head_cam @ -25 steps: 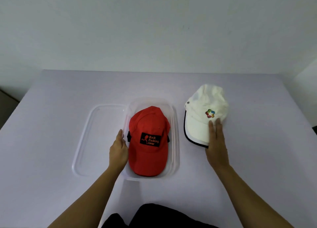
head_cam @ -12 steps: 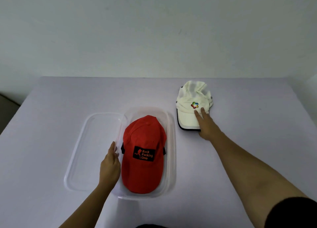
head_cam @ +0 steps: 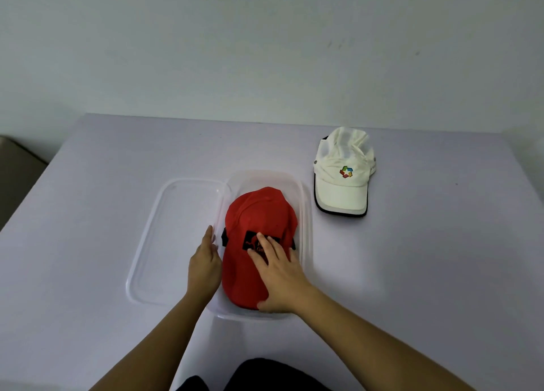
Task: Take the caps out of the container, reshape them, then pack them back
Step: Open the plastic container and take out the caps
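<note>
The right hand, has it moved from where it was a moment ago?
Yes. The right hand came off the white cap and moved leftward onto the red cap in the container.

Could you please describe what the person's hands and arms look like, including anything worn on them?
Both the left hand and the right hand are bare: no gloves, and no rings, watch or bracelet that I can see. The forearms are uncovered as far as the frame shows, with no sleeve in view. A black garment shows at the bottom edge.
</note>
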The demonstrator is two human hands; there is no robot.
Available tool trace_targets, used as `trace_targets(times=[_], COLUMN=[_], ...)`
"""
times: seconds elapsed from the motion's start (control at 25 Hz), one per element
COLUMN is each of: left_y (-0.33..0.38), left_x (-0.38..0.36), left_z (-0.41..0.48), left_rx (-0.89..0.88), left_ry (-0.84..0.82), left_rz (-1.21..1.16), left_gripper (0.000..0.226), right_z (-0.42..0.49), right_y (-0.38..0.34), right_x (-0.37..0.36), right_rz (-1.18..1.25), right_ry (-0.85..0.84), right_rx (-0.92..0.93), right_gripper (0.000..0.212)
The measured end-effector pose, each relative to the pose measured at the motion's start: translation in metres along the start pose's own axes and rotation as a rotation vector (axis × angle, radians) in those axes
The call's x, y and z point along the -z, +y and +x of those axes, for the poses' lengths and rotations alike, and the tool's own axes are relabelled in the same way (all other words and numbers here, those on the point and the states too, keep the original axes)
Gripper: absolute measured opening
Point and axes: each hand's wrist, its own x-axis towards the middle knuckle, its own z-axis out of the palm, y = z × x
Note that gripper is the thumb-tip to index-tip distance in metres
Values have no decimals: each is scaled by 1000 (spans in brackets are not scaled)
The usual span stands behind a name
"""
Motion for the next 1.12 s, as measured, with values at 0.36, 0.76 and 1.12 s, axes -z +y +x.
trace_targets(times=[0.36, 0.76, 1.12], left_y=[-3, 51, 183], left_x=[1, 34, -7], left_z=[2, -6, -77], left_rx=[-7, 81, 48], left_ry=[-33, -8, -161], left_rz=[-26, -256, -881], left_gripper=[48, 37, 40], right_z=[6, -31, -119], right_y=[-10, -29, 41], right_x=[10, 40, 47], right_rz=[-20, 165, 319], right_ry=[-100, 423, 1208], right_rx=[-47, -138, -239], right_gripper=[113, 68, 65])
